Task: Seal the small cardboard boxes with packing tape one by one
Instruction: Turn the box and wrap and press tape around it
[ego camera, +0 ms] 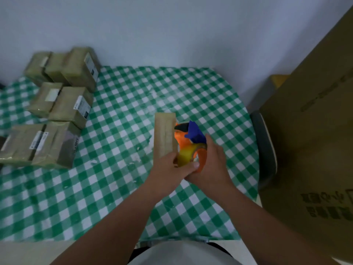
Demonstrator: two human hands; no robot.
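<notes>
In the head view, a small cardboard box (165,136) stands on its narrow side near the middle of the bench (118,197), which is covered in a green-and-white checked cloth. The left hand (168,173) holds the box at its near end, fingers curled round it and the thumb (192,166) reaching across to the tape roll (186,154); the box's lower corner is hidden behind that hand. Just right of the box and touching it, the right hand (214,165) grips an orange tape dispenser (191,139) with a blue guard. Its fingers wrap under the handle and are out of sight, as is the handle itself.

Well left of the box, a cluster of stacked cardboard boxes (63,104) sits blurred, with label print that is unreadable. Far right of the box, a large carton (313,150) is cut off by the frame edge, its printing too dim to read.
</notes>
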